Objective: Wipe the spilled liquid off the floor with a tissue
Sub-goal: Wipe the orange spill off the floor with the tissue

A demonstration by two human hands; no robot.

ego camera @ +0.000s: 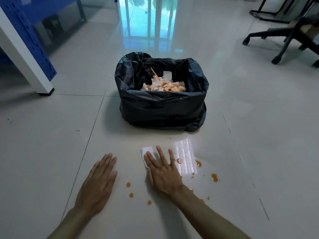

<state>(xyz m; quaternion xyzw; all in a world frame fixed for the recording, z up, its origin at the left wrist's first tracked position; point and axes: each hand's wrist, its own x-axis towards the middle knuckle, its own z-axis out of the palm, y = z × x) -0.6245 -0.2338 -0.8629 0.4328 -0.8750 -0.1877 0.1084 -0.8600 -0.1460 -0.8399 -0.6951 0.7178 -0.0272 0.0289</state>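
My right hand [164, 173] lies flat, fingers spread, pressing a white tissue [147, 150] onto the pale tiled floor; most of the tissue is hidden under the palm. Orange liquid drops dot the floor around it: one drop [179, 160] at my fingertips, another [198, 163] further right, one [214, 177] at far right, and small drops [128, 184] between my hands. My left hand [98, 183] rests flat on the floor to the left, fingers together, holding nothing.
A bin lined with a black bag [161, 107] stands just beyond my hands, holding several orange-stained tissues [164, 86]. A white table leg [25, 54] with blue panel is at left. An office chair base [283, 40] is at far right.
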